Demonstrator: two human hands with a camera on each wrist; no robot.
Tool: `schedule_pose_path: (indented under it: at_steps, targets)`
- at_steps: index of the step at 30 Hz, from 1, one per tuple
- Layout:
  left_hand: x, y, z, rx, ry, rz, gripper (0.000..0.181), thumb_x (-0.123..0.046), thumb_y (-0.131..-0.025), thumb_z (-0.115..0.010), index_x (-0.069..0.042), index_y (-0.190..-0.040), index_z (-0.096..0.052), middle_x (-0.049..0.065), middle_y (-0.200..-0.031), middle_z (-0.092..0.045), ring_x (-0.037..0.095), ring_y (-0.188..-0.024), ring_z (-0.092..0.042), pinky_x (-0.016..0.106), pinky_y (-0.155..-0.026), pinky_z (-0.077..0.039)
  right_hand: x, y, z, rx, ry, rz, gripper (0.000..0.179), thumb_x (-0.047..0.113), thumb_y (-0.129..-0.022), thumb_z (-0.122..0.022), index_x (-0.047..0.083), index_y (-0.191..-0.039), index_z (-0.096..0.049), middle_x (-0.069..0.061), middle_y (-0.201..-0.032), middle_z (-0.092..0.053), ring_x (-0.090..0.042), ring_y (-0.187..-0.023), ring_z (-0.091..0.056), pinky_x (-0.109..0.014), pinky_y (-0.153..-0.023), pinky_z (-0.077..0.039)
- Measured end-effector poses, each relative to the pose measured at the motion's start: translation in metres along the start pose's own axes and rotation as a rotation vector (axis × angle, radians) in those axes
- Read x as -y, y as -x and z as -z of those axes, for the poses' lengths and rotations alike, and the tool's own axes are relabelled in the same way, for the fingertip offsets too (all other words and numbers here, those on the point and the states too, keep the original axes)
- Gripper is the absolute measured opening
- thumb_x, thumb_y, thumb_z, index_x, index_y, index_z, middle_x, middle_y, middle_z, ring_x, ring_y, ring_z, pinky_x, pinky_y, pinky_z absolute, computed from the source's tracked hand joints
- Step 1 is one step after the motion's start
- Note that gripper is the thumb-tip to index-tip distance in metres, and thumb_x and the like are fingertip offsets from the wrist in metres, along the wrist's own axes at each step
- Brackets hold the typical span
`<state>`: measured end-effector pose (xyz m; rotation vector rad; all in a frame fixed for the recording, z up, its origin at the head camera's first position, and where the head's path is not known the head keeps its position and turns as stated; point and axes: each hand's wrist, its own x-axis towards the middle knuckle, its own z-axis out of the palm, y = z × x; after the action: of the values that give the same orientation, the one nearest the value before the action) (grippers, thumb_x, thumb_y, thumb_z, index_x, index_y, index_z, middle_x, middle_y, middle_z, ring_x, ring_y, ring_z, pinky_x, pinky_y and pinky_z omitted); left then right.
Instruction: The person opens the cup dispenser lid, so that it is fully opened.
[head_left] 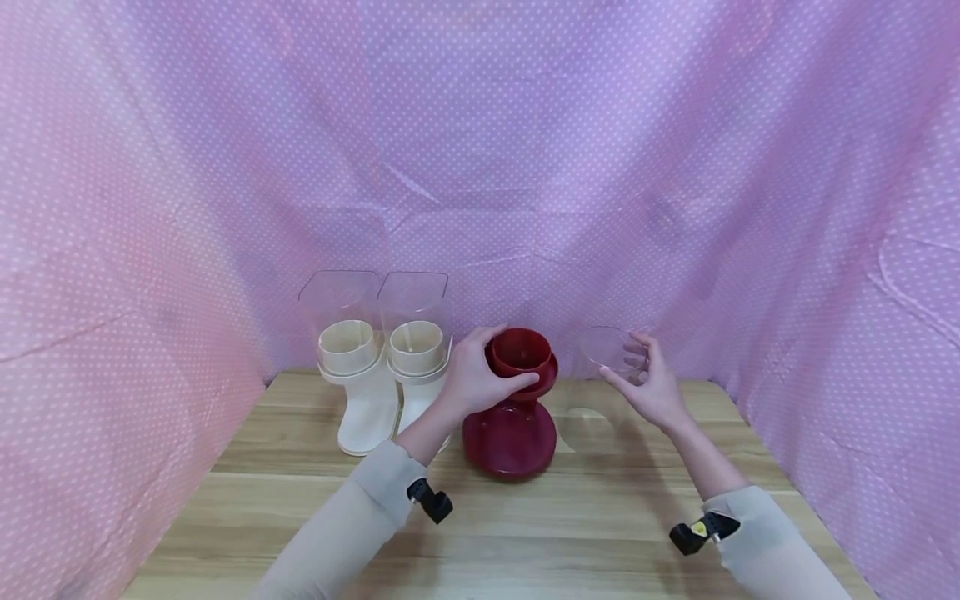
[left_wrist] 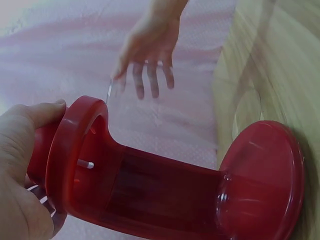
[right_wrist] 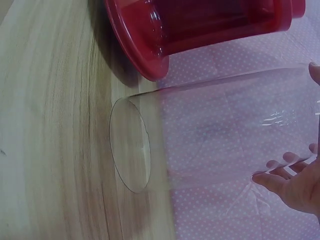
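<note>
Nearest: two pale sleeves point(head_left: 337, 533), a small black camera point(head_left: 431, 500) strapped at the left cuff and another black camera point(head_left: 703, 533) at the right. Both forearms reach over a light wood-grain table point(head_left: 540, 542).

Glossy dark-red plastic stand point(head_left: 510, 442) upright mid-table: round dish foot toward the person, short column, ring collar on top. Round red plastic cup point(head_left: 521, 350) seated at the collar.

Left hand point(head_left: 480, 375) at that cup, thumb on the near side, fingers round behind; partly closed, gripping it.

To the right of the stand, apart from it: tall clear see-through cylinder point(right_wrist: 225, 130), upright, lower rim at the tabletop; contact there cannot be told. Right hand point(head_left: 652, 387) spread wide about its upper end, thumb and curved fingers holding the wall.

Left of the stand, side by side: two white plastic dispenser stands point(head_left: 369, 417), each topped with a round cream cup point(head_left: 348, 348) and a clear squarish container point(head_left: 412, 292) around and above it.

Farthest: pink-lilac white-dotted cloth point(head_left: 480, 125), creased, behind and at both sides.
</note>
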<state>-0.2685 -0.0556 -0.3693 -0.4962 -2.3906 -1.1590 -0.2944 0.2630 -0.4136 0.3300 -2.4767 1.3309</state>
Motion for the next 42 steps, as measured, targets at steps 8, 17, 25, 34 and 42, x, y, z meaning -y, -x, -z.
schedule_pose_path:
  at_steps: [8,17,25,34,42]
  targets:
    - [0.011,-0.013,-0.008,0.024,0.007,0.068,0.086,-0.042,-0.078,-0.094,-0.009,-0.149,-0.06,0.011,-0.137,-0.071,0.03,-0.125,-0.068,0.044,-0.103,-0.06,-0.002,0.001,0.0,0.01,0.005,-0.003,0.086,0.029,-0.097,-0.079,0.004,-0.161,-0.028,-0.031,-0.154,-0.049,-0.052,-0.134,-0.056,-0.062,-0.11,-0.051]
    - [0.025,-0.013,-0.01,0.083,0.044,0.121,0.088,-0.037,-0.082,-0.092,-0.005,-0.155,-0.053,0.014,-0.145,-0.066,0.034,-0.133,-0.063,0.048,-0.105,-0.06,0.004,0.003,-0.002,0.014,-0.006,-0.007,0.087,0.027,-0.096,-0.08,0.007,-0.163,-0.028,-0.03,-0.155,-0.049,-0.05,-0.132,-0.057,-0.061,-0.111,-0.051]
    - [0.029,-0.011,-0.009,0.096,0.05,0.111,0.086,-0.035,-0.084,-0.089,-0.007,-0.156,-0.051,0.014,-0.143,-0.066,0.033,-0.131,-0.063,0.049,-0.101,-0.062,0.007,0.005,0.0,0.013,0.008,-0.004,0.088,0.028,-0.096,-0.08,0.006,-0.164,-0.027,-0.031,-0.155,-0.049,-0.051,-0.134,-0.057,-0.062,-0.111,-0.051]
    - [0.017,-0.001,0.003,0.059,-0.041,-0.059,0.094,-0.038,-0.082,-0.09,-0.006,-0.159,-0.045,0.017,-0.159,-0.053,0.037,-0.147,-0.05,0.06,-0.119,-0.047,0.02,0.011,0.009,-0.022,0.169,0.111,0.11,0.038,-0.088,-0.084,0.006,-0.168,-0.017,-0.03,-0.17,-0.03,-0.054,-0.154,-0.033,-0.073,-0.123,-0.03]
    - [-0.001,0.058,0.041,0.07,-0.203,-0.29,0.09,-0.041,-0.084,-0.089,-0.009,-0.158,-0.049,0.019,-0.166,-0.044,0.042,-0.153,-0.043,0.061,-0.122,-0.043,0.034,0.05,0.019,-0.016,0.386,0.344,0.115,0.044,-0.078,-0.088,0.011,-0.169,-0.025,-0.026,-0.175,-0.022,-0.055,-0.159,-0.021,-0.081,-0.121,-0.022]
